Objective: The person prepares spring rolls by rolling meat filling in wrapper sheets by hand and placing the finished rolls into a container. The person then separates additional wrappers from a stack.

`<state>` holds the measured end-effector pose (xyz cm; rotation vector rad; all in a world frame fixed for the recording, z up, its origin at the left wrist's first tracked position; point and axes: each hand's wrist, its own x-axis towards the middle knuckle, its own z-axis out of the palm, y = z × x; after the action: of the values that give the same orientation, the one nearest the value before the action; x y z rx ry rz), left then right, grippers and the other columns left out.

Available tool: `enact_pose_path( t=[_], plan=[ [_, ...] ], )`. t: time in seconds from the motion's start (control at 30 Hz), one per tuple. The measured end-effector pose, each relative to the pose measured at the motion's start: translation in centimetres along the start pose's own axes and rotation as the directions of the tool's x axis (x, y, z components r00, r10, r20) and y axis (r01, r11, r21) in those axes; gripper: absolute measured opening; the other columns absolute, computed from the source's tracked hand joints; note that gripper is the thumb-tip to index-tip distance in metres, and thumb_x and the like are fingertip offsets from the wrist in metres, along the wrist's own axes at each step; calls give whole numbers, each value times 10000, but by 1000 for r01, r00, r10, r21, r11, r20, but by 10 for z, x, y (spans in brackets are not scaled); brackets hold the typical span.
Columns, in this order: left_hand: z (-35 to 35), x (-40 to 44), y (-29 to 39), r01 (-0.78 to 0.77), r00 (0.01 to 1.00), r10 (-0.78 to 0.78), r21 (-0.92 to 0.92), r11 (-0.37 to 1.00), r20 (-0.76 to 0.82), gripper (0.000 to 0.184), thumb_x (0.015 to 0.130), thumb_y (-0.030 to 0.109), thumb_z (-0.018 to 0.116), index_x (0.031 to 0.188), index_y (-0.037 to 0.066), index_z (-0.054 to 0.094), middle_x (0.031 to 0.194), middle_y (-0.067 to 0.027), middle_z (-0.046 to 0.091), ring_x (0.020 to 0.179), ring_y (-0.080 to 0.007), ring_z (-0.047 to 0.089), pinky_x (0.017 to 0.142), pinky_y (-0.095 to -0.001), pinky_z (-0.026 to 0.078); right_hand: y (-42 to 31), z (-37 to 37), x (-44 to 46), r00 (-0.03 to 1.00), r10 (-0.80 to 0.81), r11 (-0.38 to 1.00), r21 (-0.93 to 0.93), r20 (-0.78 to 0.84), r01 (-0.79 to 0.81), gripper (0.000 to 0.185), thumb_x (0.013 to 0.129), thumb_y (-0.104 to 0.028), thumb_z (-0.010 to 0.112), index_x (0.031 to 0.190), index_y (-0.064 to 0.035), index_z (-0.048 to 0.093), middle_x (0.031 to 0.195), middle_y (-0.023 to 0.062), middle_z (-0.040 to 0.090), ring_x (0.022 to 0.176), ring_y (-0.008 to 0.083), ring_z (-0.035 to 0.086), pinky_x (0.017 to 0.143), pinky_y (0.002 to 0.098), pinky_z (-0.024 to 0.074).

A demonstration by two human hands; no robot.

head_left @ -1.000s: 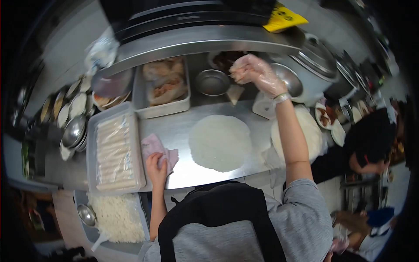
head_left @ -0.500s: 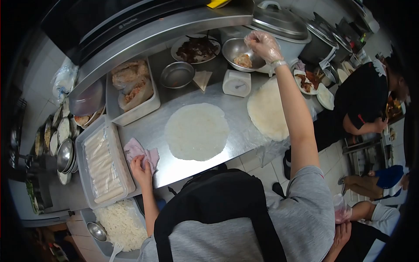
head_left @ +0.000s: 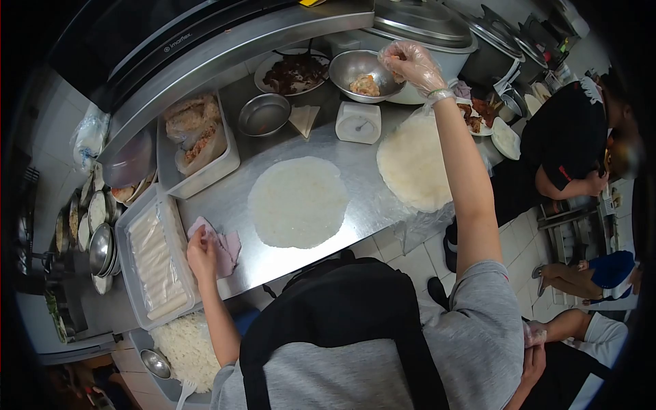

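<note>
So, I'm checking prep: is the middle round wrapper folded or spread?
Spread: the round wrapper lies flat on the steel counter, its full edge visible.

One scale point(head_left: 358, 123), one lone round sheet point(head_left: 298, 203)

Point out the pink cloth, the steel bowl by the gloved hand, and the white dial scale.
Pink cloth point(head_left: 227, 251): head view, folds right of the bare fingers.
Steel bowl point(head_left: 354, 63): head view, bare inner wall.
White dial scale point(head_left: 358, 123): head view, middle of its body.
</note>
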<state>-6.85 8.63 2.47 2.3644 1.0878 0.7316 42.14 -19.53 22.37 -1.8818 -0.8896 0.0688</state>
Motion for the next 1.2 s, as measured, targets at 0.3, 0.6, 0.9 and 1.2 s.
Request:
enact_pose_path(
  t=[0.3, 0.6, 0.9, 1.2],
  plan=[
    [23, 20, 105, -124, 987, 138, -156, 980, 80, 307, 822, 84, 666, 1126, 51, 642, 1043, -115, 633, 872, -221, 612, 692, -306, 493, 13, 8, 15, 997, -6, 998, -59, 79, 11, 160, 794, -139, 652, 908, -29, 674, 720, 40, 644, 556, 96, 568, 556, 281, 470],
    [93, 125, 286, 200, 868, 340, -882, 427, 362, 511, 870, 136, 654, 1330, 14, 470, 1338, -130, 494, 1074, -188, 575, 773, -301, 542, 18, 43, 33, 869, 50, 845, -485, 492, 226, 517, 613, -39, 734, 1111, -25, 594, 999, 113, 662, 875, 267, 629, 806, 360, 484],
    [142, 147, 346, 431, 810, 207, -797, 423, 549, 631, 753, -95, 515, 1317, 53, 273, 1243, -138, 467, 1039, -228, 586, 652, -362, 625, -3, 21, 17, 947, -145, 926, -300, 285, 232, 339, 765, -191, 716, 1061, -48, 636, 998, 154, 666, 940, 319, 636, 809, 369, 493],
    [139, 132, 345, 98, 907, 328, -890, 446, 264, 563, 717, -142, 462, 1197, 91, 285, 1091, -114, 452, 829, -163, 579, 496, -293, 579, 19, 65, -20, 845, -440, 711, -458, 302, 534, 180, 775, -221, 665, 852, -58, 653, 900, 124, 647, 897, 315, 631, 775, 423, 507]
  ],
)
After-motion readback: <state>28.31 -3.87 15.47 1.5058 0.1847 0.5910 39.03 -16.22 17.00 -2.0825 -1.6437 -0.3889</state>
